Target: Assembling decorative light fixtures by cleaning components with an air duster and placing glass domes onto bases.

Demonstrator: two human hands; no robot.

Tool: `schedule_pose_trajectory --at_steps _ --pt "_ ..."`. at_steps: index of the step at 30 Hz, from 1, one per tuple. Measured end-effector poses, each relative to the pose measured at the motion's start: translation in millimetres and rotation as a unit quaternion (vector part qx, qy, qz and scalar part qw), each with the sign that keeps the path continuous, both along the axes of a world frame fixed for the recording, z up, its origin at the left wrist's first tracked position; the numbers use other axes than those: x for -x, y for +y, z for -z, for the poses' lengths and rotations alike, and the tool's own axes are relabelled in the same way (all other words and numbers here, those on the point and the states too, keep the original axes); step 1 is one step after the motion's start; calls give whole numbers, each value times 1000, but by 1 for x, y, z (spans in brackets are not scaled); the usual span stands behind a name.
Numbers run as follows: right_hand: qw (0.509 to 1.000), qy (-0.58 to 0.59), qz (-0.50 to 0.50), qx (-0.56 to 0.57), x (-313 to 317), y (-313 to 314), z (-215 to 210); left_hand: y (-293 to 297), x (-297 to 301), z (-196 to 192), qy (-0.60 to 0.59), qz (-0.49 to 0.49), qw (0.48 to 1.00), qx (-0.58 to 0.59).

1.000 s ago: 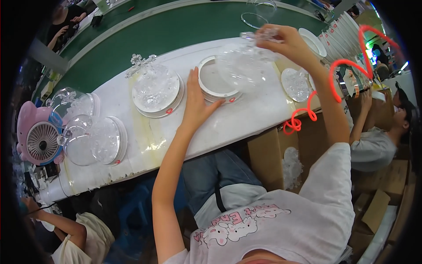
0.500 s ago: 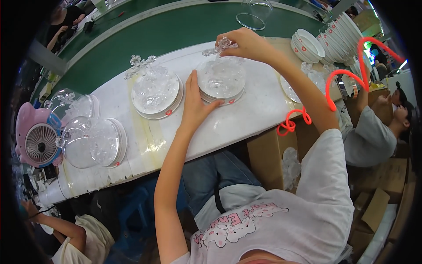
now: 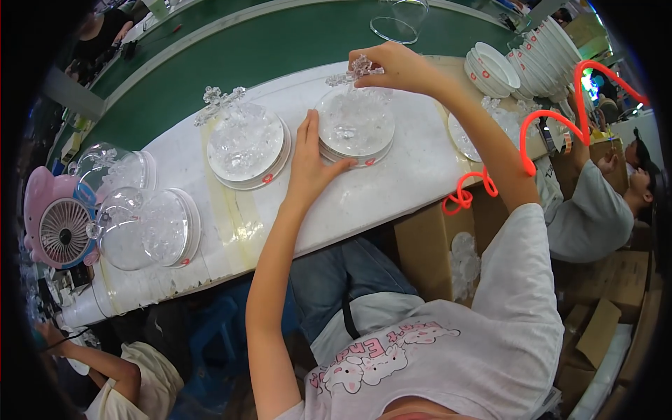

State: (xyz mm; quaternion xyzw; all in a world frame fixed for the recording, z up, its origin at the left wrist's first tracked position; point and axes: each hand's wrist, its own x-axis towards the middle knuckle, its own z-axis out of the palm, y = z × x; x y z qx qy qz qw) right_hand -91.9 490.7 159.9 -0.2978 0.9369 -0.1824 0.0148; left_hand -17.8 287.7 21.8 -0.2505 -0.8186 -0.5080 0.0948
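My left hand [image 3: 313, 164] grips the near left side of a round white base [image 3: 358, 150], thumb along its front rim and fingers along its side. Clear plastic pieces rise from the top of this base. Over its far edge, my right hand [image 3: 395, 68] pinches a clear snowflake-shaped ornament [image 3: 362, 68] between thumb and fingers. Whether the ornament is joined to the pieces below is hard to make out. A similar white base [image 3: 246, 150] sits to the left, its own clear snowflake ornament [image 3: 221, 100] standing up at the far side.
Two clear domes [image 3: 127, 227] on white bases lie at the left by a pink fan [image 3: 64, 227]. Stacked white bases [image 3: 542, 59] stand at the far right. A red coiled hose [image 3: 523, 143] hangs by my right arm. Beyond the white table [image 3: 322, 224] runs a green conveyor [image 3: 280, 45] carrying a clear dome.
The base under my hands has shifted slightly to the right, and both hands have moved with it. My right hand keeps its pinch on the snowflake ornament.
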Motion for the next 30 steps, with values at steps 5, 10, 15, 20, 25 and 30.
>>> schedule_pose_trajectory --at_steps 5,10,15,20,25,30 --pt "999 12 -29 -9 5 -2 6 0 0 2 3 -4 1000 7" --pt "999 9 -9 30 1 4 17 -1 -2 -2 11 -8 1000 15" --pt "999 9 16 51 -2 7 17 3 2 -1 4 -2 1000 10" --pt "983 -179 6 29 27 25 -16 -2 1 2 -2 -10 1000 10" --pt "903 279 325 -26 126 65 -18 -1 -1 -1 7 -11 1000 7" --pt "878 175 435 -92 200 106 8 4 -1 3 -2 -1 1000 -15"
